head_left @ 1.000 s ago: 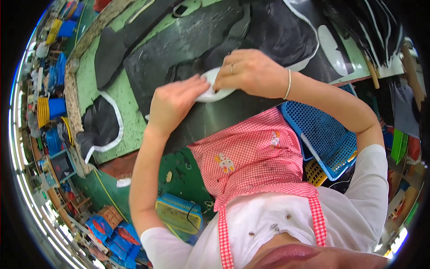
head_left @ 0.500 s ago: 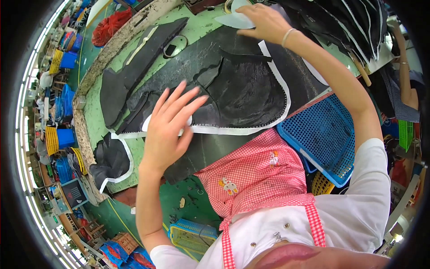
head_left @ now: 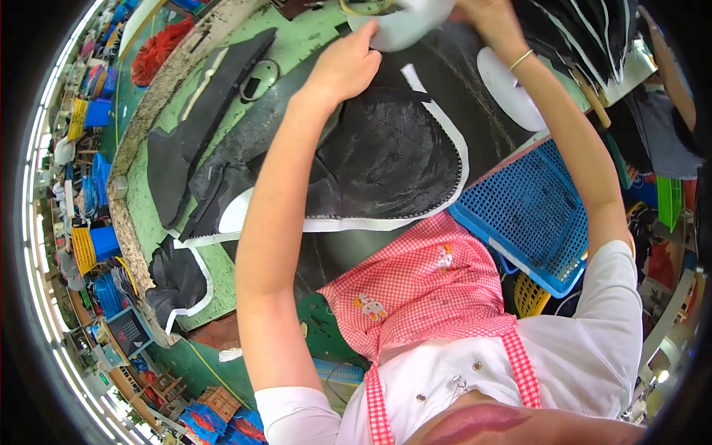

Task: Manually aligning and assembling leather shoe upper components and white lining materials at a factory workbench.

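Note:
A thin white curved sheet piece [head_left: 411, 28] is up at the far edge of the bench. My right hand [head_left: 486, 24] grips its right end, the fingers partly cut off by the picture's top and blurred. At its left edge my left hand [head_left: 347, 65] is closed, fingertips pinching the rim. Below lies a large black panel [head_left: 400, 163] with white edging and zigzag stitching along its curve. My left forearm hides part of this panel. A white rounded piece [head_left: 236, 211] rests on its left end, and a white oval piece [head_left: 508, 89] lies under my right forearm.
Long black pieces [head_left: 174, 167] and a metal ring-shaped part [head_left: 259, 80] lie on the green bench [head_left: 222, 278]. A small black edged piece [head_left: 178, 282] is at the left. A blue basket [head_left: 523, 215] stands right of the apron; black panels [head_left: 575, 37] are stacked far right.
My left hand has moved up and away from the black panel to the white sheet piece. My right hand has shifted right with that piece. The white oval piece is now more exposed.

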A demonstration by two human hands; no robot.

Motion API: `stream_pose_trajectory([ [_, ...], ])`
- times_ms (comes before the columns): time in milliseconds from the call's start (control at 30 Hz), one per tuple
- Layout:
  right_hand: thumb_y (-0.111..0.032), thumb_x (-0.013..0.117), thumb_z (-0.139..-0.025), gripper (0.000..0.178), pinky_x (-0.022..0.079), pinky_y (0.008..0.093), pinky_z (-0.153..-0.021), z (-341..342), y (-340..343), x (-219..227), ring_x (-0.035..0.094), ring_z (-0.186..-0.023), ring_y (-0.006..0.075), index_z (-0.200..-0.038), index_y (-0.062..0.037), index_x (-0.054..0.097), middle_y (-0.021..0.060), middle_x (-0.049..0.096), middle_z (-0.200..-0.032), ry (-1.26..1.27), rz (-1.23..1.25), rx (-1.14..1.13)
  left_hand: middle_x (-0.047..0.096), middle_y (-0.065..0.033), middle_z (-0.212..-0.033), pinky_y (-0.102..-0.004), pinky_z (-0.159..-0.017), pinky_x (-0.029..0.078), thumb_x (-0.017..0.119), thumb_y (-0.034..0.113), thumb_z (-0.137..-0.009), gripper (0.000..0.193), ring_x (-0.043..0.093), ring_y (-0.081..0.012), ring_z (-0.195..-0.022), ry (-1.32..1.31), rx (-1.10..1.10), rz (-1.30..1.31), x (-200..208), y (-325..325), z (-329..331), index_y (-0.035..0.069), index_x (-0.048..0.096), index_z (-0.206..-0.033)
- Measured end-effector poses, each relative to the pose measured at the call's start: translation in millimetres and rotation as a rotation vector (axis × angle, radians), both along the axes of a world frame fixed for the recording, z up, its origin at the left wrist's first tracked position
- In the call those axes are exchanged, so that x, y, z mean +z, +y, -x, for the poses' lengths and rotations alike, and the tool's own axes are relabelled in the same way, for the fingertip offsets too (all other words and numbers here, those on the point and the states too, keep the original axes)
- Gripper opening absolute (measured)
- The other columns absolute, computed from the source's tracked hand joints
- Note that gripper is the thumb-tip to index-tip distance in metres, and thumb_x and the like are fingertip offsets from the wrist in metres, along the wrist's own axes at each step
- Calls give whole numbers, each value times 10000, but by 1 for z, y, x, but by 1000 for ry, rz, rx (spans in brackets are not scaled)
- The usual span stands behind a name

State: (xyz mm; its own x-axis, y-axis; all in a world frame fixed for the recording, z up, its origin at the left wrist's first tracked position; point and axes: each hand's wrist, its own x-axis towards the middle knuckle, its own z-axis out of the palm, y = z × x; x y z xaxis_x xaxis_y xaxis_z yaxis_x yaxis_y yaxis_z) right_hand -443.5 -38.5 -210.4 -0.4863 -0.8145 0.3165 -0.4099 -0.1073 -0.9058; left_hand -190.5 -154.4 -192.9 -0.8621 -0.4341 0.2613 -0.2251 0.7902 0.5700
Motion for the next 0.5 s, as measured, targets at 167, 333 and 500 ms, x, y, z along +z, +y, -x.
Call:
stream_pose_trajectory([
  [167,-211,586,-968,169,502,213,-546,4,57,69,600,-633,91,-909,-58,624,12,644,-752,-908,329,44,634,-189,-1149,-427,-947,423,510,213,-913,320,584,-344,-1080,116,-34,111,16,-1,9,22,634,-1138],
  [333,-206,646,-928,221,574,215,-601,-61,135,60,678,-650,99,-955,14,645,69,684,-765,-582,-409,446,549,-3,-609,-221,-471,331,571,319,-951,320,464,-35,-526,158,14,-607,92,88,-61,26,639,-842],
  [500,-236,661,-920,252,582,220,-567,-126,140,37,697,-618,136,-952,11,627,91,687,-743,-530,-545,441,589,27,-668,-191,-487,355,670,157,-909,171,474,-15,-540,-357,130,-759,59,126,-93,5,634,-840],
])
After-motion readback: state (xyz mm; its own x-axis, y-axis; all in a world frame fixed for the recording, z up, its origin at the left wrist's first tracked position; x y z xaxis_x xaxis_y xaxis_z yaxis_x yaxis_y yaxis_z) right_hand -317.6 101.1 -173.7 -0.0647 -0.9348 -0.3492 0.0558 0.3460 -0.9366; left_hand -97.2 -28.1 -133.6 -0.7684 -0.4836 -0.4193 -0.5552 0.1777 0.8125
